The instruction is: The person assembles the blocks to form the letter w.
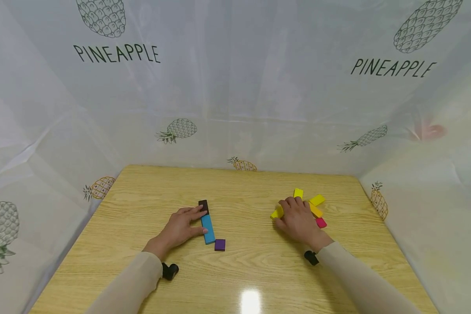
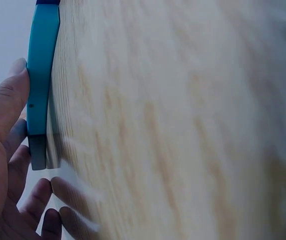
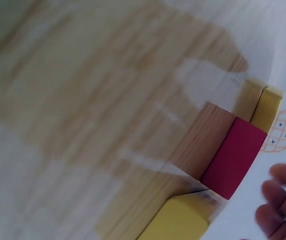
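Observation:
My left hand (image 1: 180, 229) lies at a short row of flat blocks in the head view. Its fingertips touch the black block (image 1: 204, 207), and the thumb rests on the blue block (image 1: 208, 229) that joins it end to end. A small purple block (image 1: 220, 245) sits at the blue block's near end. My right hand (image 1: 297, 220) is over a loose group of blocks, fingers spread with nothing gripped. Beside its thumb is a yellow block (image 1: 276, 213), partly hidden. Around the hand are more yellow blocks (image 1: 317, 200), an orange block (image 1: 315, 210) and a red block (image 3: 234, 158).
Both groups lie on a wood-grain table (image 1: 243, 270). A whitish curtain (image 1: 251, 87) with pineapple prints hangs along the back and sides. Black wrist camera mounts (image 1: 170, 271) stick out near the sleeves.

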Demonstrator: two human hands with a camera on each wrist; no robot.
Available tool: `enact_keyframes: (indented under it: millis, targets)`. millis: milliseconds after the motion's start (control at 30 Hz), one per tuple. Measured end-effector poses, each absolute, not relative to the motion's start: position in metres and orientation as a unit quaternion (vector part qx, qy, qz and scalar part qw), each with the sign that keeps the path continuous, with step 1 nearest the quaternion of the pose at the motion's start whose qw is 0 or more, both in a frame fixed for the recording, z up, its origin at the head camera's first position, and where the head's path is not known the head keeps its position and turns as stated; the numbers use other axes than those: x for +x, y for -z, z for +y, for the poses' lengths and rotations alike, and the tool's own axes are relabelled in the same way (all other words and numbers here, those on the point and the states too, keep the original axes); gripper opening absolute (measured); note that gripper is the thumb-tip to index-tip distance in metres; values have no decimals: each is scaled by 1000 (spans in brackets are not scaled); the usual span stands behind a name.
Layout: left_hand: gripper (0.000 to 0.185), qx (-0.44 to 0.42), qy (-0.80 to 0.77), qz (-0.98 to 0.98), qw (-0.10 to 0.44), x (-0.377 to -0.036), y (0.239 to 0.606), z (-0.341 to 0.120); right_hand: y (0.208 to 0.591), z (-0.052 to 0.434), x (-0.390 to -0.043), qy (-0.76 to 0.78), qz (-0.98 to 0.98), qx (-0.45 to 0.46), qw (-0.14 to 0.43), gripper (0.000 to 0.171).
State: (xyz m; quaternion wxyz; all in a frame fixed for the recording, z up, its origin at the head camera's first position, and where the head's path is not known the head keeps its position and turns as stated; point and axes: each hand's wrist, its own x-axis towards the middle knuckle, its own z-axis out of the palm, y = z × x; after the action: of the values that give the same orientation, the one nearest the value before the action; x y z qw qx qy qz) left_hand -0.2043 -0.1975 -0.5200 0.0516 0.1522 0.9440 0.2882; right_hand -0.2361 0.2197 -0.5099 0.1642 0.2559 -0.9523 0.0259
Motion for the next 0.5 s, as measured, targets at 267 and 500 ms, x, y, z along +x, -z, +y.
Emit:
enact_keyframes:
  millis: [267,500]
  targets:
    - [67,151,-288,944,51,-204,520,-197,514,222,-238,-31,-967,209,144,61]
    - [67,150,-289,944,49,-204,520,-197,514,220,-240,-24,-967,206,149,59]
